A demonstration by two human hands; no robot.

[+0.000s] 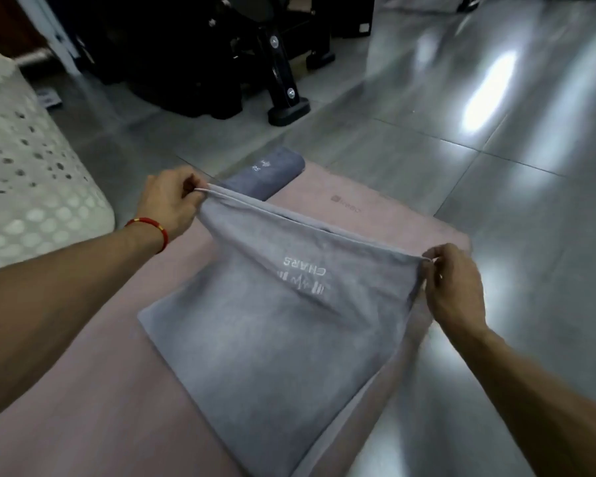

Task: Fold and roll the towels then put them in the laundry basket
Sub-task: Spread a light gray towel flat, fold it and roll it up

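From the head view, a grey towel [265, 346] lies on a pink mat [93, 401] spread over the grey tiled floor [427, 160], its near part flat and its far edge lifted off the mat. The left hand [171, 204], a red bracelet [150, 228] at its wrist, pinches the far left corner of that edge; the right hand [453, 284] pinches the far right corner, so the edge hangs taut between them. White lettering shows on the raised part. Beyond, a rolled grey towel [267, 175] rests at the mat's far end. A white perforated laundry basket [25, 173] stands on the floor left of the mat, beside the left forearm. Dark equipment [221, 56] stands farther back.
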